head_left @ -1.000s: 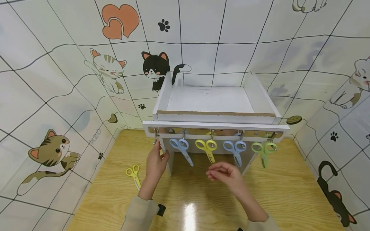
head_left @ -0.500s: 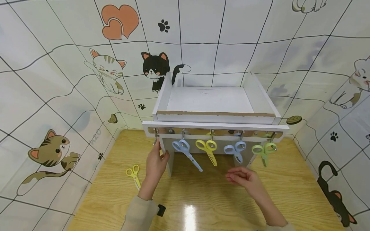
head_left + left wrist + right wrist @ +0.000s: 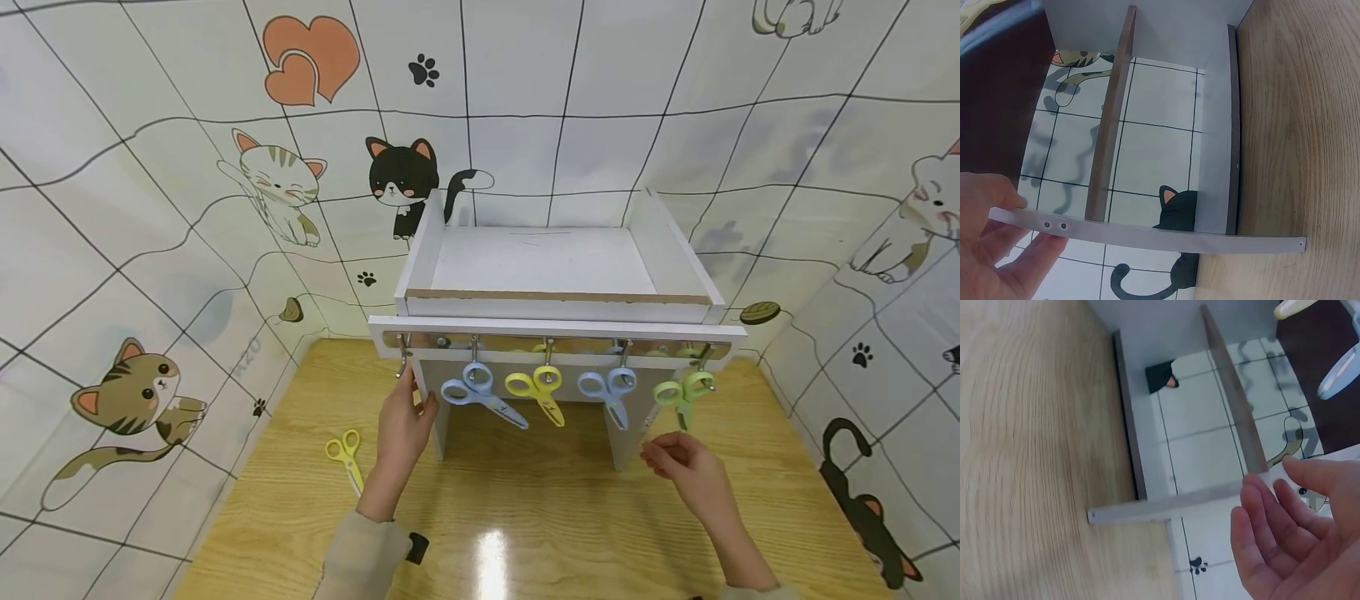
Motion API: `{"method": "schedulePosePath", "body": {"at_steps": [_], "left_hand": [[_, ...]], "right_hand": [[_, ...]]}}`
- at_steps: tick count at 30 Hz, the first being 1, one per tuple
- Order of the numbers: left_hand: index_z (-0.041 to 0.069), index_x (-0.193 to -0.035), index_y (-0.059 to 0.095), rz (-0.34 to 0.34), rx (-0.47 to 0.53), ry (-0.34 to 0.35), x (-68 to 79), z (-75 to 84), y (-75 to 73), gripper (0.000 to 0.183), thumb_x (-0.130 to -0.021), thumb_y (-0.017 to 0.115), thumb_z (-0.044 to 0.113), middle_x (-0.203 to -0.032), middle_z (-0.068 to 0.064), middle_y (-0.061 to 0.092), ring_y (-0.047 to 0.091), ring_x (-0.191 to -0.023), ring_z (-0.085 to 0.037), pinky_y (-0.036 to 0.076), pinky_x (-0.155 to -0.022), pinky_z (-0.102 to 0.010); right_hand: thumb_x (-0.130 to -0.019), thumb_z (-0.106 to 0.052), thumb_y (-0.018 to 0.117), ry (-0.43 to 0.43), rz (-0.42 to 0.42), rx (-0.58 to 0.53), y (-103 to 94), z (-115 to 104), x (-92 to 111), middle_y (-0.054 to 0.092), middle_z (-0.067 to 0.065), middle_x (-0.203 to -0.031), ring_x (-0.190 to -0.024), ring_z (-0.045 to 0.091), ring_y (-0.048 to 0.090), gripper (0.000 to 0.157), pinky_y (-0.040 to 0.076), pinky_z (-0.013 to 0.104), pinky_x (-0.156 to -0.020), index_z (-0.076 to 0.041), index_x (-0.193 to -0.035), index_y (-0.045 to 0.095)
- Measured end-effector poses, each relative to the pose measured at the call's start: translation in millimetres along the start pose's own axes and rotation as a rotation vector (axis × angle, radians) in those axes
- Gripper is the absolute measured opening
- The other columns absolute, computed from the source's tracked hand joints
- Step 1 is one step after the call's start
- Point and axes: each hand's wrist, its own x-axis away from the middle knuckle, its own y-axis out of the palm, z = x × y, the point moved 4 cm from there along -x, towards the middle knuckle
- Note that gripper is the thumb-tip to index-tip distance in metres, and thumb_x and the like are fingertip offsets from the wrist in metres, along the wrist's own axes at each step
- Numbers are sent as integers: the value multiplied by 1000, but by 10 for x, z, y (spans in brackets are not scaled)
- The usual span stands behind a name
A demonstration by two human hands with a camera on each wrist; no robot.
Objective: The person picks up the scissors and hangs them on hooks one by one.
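A white rack (image 3: 525, 260) stands on the table with a row of metal hooks along its front. Its left side panel (image 3: 1147, 234) is gripped by my left hand (image 3: 401, 425), thumb on one face and fingers on the other. My right hand (image 3: 693, 471) is beside the right side panel (image 3: 1179, 503), fingers loosely curled, holding nothing visible; contact cannot be told. From the hooks hang blue scissors (image 3: 483, 395) on the left, yellow scissors (image 3: 537, 392), another pair of blue scissors (image 3: 610, 393) and green scissors (image 3: 682, 393). The leftmost hook (image 3: 403, 354) holds no scissors.
Another pair of yellow scissors (image 3: 347, 458) lies on the wooden table (image 3: 525, 517), left of my left hand. Behind and beside the table are walls (image 3: 600, 100) covered in a cat-patterned sheet.
My right hand has moved right, from below the middle scissors to the right side panel. The left blue scissors have swung on their hook. My left hand has stayed in place.
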Motion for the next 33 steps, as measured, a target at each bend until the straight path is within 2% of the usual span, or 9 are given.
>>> {"method": "schedulePosePath", "body": {"at_steps": [2, 5, 9, 12, 14, 18, 22, 26, 33], "left_hand": [[12, -145, 45, -6, 2, -1, 4, 5, 3, 58, -90, 60, 0, -128, -23, 64, 63, -120, -40, 63, -86, -48], [15, -145, 45, -23, 0, 2, 11, 2, 3, 57, -91, 60, 2, -129, -22, 64, 62, -122, -39, 63, -87, -47], [15, -145, 43, -63, -5, 41, 30, -41, -10, 56, -93, 61, 3, -133, -20, 62, 62, -121, -39, 64, -86, -48], [13, -147, 40, -121, -7, 67, 65, -115, -13, 59, -93, 61, 2, -136, -20, 60, 64, -118, -40, 64, -85, -44], [9, -146, 42, -168, -15, 68, 98, -193, -6, 57, -93, 62, 0, -137, -21, 59, 65, -116, -40, 65, -85, -41], [4, -140, 50, -241, -41, 3, 186, -425, -9, 48, -94, 62, -1, -138, -22, 59, 65, -116, -40, 64, -90, -40], [1, -138, 52, -252, -121, -72, 273, -698, -77, 45, -94, 64, 2, -138, -20, 60, 64, -118, -40, 63, -92, -43], [1, -136, 54, -262, -205, -138, 340, -934, -175, 43, -95, 63, 8, -136, -19, 61, 65, -116, -39, 63, -89, -45], [-2, -133, 55, -298, -279, -246, 440, -1179, -311, 39, -96, 59, 10, -133, -23, 62, 65, -115, -41, 62, -86, -50]], "right_hand": [[-99, -27, 62, 14, 39, 86, -37, 12, -10, 73, 19, -100, -77, 0, 67, 34, 61, 17, -66, 5, -109, 60], [-98, -29, 64, -21, 66, 142, -45, 12, -44, 69, 21, -112, -90, 16, 72, 37, 61, 19, -70, 2, -116, 57], [-99, -23, 62, -113, 19, 94, 45, -4, -121, 59, 26, -129, -115, 45, 63, 44, 64, 37, -86, 4, -132, 50], [-101, -21, 58, -149, -11, 83, 117, -13, -169, 56, 31, -133, -120, 51, 58, 47, 60, 52, -92, 5, -138, 46], [-103, -21, 55, -162, -1, 107, 141, -19, -191, 58, 33, -132, -120, 51, 58, 46, 59, 55, -92, 6, -138, 46], [-104, -19, 52, -178, 34, 173, 154, -25, -205, 62, 35, -124, -115, 50, 61, 39, 60, 58, -88, 8, -133, 49], [-103, -14, 53, -214, 62, 277, 167, -59, -203, 66, 38, -113, -99, 50, 68, 32, 63, 55, -72, 11, -122, 53], [-100, -10, 56, -244, 95, 350, 179, -114, -191, 67, 38, -107, -82, 48, 71, 27, 61, 50, -59, 12, -115, 54], [-99, -6, 57, -272, 132, 388, 213, -132, -184, 67, 38, -108, -86, 50, 70, 29, 62, 56, -62, 11, -121, 54]]}}
